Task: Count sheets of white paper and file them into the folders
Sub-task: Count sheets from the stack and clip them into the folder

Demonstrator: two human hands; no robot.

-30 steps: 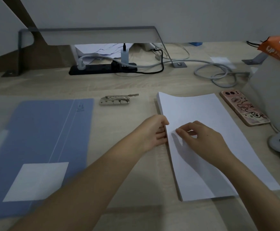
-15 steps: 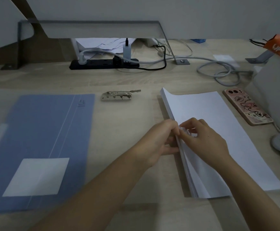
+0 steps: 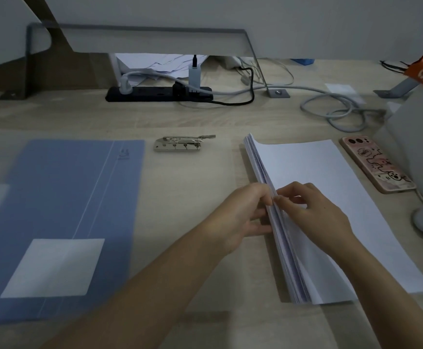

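My left hand [image 3: 243, 217] and right hand [image 3: 313, 215] pinch the left edge of the thick stack of white paper [image 3: 318, 167], flat a second ago, now lifted and fanned for counting, while the blue plastic folder [image 3: 54, 197] waits well to their left.

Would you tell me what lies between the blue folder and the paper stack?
Head view: a metal clip at the back, the left hand nearer, otherwise bare desk.
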